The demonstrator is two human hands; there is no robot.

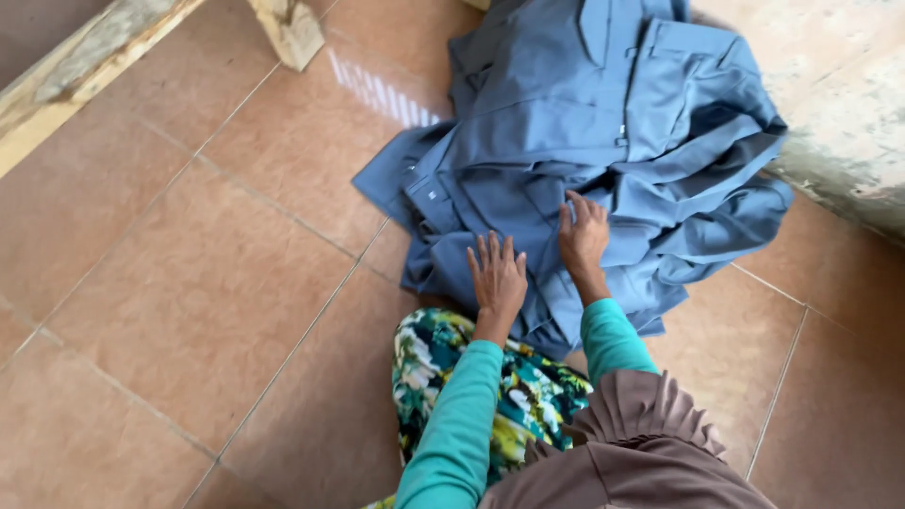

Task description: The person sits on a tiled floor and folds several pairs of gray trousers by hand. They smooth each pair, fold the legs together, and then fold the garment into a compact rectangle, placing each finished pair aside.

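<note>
Grip, left hand [497,275]: lying palm down with fingers spread flat on the near edge of the grey-blue garment pile [603,151]; it is pressing the cloth, not closing on anything.
Grip, right hand [583,236]: resting farther up on the same pile, fingers loosely curved onto a fold; whether the fingertips are pinching cloth cannot be told from this view.
Reason for the hold: both palms appear to be weighing the cloth down, judged as a way of keeping the top layer flat and steady.
Garments: several pieces of one grey-blue fabric are lying heaped and overlapping, with collars, plackets and small light buttons showing; the heap is spreading from just in front of the knees toward the wall.
Posture: the person is sitting low on the floor, teal sleeves [452,424] reaching forward over a floral-print skirt [528,396]; a brown pleated cloth [641,443] is hanging at the lower edge of the view.
Surface: the pile is resting directly on glossy reddish-brown floor tiles [189,283] with pale grout lines; a striped patch of light is reflecting just left of the pile.
Room: a worn, pale concrete wall base [848,123] is running along the right, and weathered wooden beams [75,66] are crossing the upper left corner, well apart from the pile.
</note>
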